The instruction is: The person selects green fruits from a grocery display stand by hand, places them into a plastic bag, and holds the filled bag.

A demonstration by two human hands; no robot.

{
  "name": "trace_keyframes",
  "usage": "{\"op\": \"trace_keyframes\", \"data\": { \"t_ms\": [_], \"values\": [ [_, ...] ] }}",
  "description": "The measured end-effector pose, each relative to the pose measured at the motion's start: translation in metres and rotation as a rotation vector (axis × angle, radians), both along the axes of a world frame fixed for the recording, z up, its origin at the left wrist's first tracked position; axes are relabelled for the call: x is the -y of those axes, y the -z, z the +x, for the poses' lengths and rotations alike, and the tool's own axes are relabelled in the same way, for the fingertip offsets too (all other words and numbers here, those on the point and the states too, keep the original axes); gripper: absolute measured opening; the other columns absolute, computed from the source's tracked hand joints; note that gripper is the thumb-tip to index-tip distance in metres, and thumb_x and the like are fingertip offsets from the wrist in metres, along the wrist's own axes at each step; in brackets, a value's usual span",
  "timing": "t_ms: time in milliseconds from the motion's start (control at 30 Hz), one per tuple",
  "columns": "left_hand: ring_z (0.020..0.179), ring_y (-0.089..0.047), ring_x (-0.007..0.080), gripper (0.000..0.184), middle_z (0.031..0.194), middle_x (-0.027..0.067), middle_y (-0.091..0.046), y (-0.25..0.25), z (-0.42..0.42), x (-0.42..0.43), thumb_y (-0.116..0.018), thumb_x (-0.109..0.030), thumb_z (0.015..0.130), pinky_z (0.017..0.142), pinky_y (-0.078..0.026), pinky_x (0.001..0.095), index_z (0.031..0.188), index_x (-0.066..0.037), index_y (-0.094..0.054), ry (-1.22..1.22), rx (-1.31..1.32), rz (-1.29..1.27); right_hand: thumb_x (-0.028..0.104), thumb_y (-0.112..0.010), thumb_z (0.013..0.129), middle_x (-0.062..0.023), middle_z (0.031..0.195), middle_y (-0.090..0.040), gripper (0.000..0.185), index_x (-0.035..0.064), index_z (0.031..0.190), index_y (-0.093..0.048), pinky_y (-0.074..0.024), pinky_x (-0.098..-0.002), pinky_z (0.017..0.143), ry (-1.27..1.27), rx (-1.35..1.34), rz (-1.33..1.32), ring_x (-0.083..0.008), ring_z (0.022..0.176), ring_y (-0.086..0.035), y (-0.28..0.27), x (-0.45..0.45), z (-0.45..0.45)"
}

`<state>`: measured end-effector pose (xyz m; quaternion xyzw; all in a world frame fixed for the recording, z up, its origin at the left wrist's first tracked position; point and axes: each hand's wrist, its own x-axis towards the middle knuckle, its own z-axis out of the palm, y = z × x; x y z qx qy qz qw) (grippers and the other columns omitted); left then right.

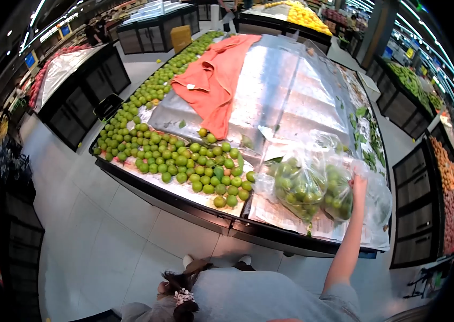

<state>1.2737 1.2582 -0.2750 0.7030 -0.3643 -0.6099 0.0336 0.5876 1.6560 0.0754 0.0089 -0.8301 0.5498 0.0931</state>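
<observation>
My right hand (358,181) reaches over the right side of the produce stand, its fingers closed on clear plastic beside the upper part of a bag of green fruit (338,201). Just left of it rests a second, fuller clear bag of green fruit (298,188). More crumpled clear plastic (378,203) lies to the right of my hand. Loose round green fruit (181,161) covers the left and front of the stand. I cannot make out my left hand in the view.
An orange cloth (213,80) drapes over the bare metal slope (291,80). Leaves (369,137) lie along the stand's right side. The stand's dark front edge (184,209) runs before me. Other stands surround it, one with yellow fruit (305,17); people stand in the distance.
</observation>
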Motion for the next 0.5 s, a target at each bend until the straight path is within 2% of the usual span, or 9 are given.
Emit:
{"op": "trace_keyframes", "data": {
  "t_ms": [33,100,167,200,233,267,333,433,500],
  "values": [
    [0.099,-0.054,0.0222,0.028,0.104,0.0073,-0.060,0.010,0.000,0.010,-0.048,-0.030,0.088,0.082,-0.043,0.0376,0.104,-0.008,-0.055,0.013,-0.020,-0.004,0.036,-0.058,0.083,-0.0066,0.057,-0.051,0.036,0.0034,0.069,-0.052,-0.0447,-0.0306,0.053,0.002,-0.029,0.173,-0.0167,0.049,-0.049,0.015,-0.001,0.000],
    [0.097,-0.055,0.0217,0.028,0.103,0.0065,-0.060,0.023,-0.010,0.034,-0.049,-0.030,0.087,0.079,-0.044,0.0379,0.104,-0.009,-0.056,0.034,-0.089,-0.030,0.027,-0.059,0.080,-0.0194,0.073,-0.059,0.030,-0.0028,0.079,-0.055,-0.0461,-0.0405,0.063,0.225,-0.290,0.563,-0.0319,0.067,-0.058,0.050,0.010,0.005],
    [0.095,-0.056,0.0211,0.028,0.103,0.0057,-0.060,0.037,-0.021,0.071,-0.051,-0.030,0.086,0.077,-0.045,0.0383,0.103,-0.010,-0.057,0.058,-0.175,-0.074,0.015,-0.057,0.074,-0.0220,0.101,-0.059,0.035,-0.0001,0.105,-0.056,-0.0424,-0.0432,0.080,0.314,-0.231,0.763,-0.0380,0.093,-0.055,0.051,0.028,0.028],
    [0.094,-0.056,0.0208,0.028,0.102,0.0053,-0.060,0.043,-0.026,0.094,-0.051,-0.031,0.085,0.076,-0.045,0.0384,0.103,-0.010,-0.057,0.067,-0.233,-0.104,0.014,-0.056,0.075,-0.0193,0.106,-0.057,0.041,0.0028,0.114,-0.052,-0.0399,-0.0458,0.084,0.414,-0.278,0.891,-0.0353,0.096,-0.054,0.048,0.041,0.043],
    [0.093,-0.056,0.0206,0.028,0.102,0.0049,-0.061,0.044,-0.025,0.121,-0.052,-0.031,0.084,0.074,-0.045,0.0386,0.103,-0.011,-0.057,0.068,-0.287,-0.138,0.014,-0.056,0.076,-0.0185,0.107,-0.055,0.045,0.0038,0.119,-0.048,-0.0368,-0.0468,0.089,0.414,-0.053,0.945,-0.0343,0.102,-0.052,0.034,0.054,0.053],
    [0.092,-0.057,0.0203,0.028,0.102,0.0045,-0.061,0.048,-0.021,0.150,-0.053,-0.031,0.084,0.073,-0.046,0.0387,0.102,-0.011,-0.058,0.049,-0.330,-0.162,0.013,-0.056,0.075,-0.0173,0.111,-0.052,0.048,0.0061,0.122,-0.045,-0.0357,-0.0454,0.091,0.575,-0.157,0.905,-0.0346,0.107,-0.049,0.021,0.083,0.080],
    [0.089,-0.058,0.0205,0.028,0.100,0.0047,-0.061,0.056,0.006,0.200,-0.055,-0.029,0.083,0.070,-0.046,0.0399,0.103,-0.011,-0.056,-0.024,-0.386,-0.194,0.015,-0.055,0.076,-0.0160,0.118,-0.049,0.048,0.0059,0.122,-0.044,-0.0357,-0.0466,0.089,0.605,-0.465,0.882,-0.0361,0.108,-0.047,-0.004,0.140,0.130],
    [0.089,-0.057,0.0207,0.026,0.100,0.0048,-0.061,0.056,0.060,0.248,-0.054,-0.028,0.081,0.073,-0.045,0.0406,0.101,-0.012,-0.056,-0.250,-0.351,-0.072,0.008,-0.054,0.077,-0.0168,0.118,-0.047,0.042,0.0036,0.117,-0.045,-0.0316,-0.0437,0.094,0.400,-0.753,0.745,-0.0339,0.112,-0.043,-0.028,0.250,0.189],
    [0.089,-0.058,0.0206,0.025,0.100,0.0050,-0.061,0.036,0.076,0.284,-0.054,-0.028,0.080,0.075,-0.045,0.0400,0.100,-0.012,-0.057,-0.290,-0.347,-0.029,0.003,-0.052,0.076,-0.0181,0.118,-0.045,0.037,0.0015,0.113,-0.047,-0.0281,-0.0424,0.098,0.175,-0.767,0.587,-0.0337,0.115,-0.039,-0.027,0.334,0.225]
  ]
}}
